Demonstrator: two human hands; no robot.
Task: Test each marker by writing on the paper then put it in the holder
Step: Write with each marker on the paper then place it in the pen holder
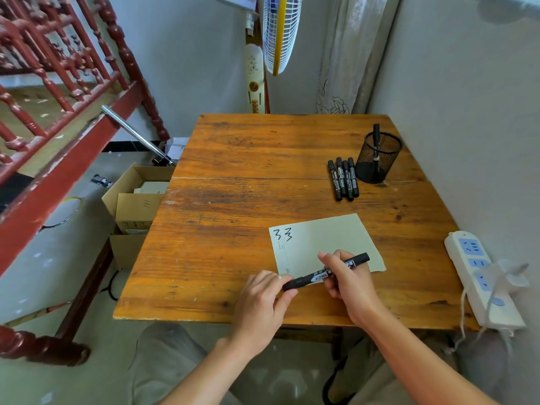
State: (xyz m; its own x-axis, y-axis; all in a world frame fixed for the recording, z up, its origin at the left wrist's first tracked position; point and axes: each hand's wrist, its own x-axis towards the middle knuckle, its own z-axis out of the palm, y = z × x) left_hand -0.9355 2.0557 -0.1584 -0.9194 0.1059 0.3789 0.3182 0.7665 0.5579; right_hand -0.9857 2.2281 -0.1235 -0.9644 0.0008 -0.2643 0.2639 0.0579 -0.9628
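Wood worn orange and scratched makes up the table, which stands in a corner of grey walls, and a pale sheet of paper lies near its front edge. Far to the left of the paper a red carved railing runs along the room, and nearer, still left of the paper, cardboard boxes sit on the floor against the table. Behind the paper and well beyond it stands one white fan. On the paper's upper left corner I count two black scribbles. At the paper's near edge the left hand pinches one end of a black marker, while the right hand curls its fingers round the barrel. The marker is slanted above the sheet's lower border. Behind the paper lie four loose markers, side by side. Just right of them is one black mesh holder with a single marker upright inside, which makes six markers altogether. To the right of the paper, at the table's edge, one white power strip rests.
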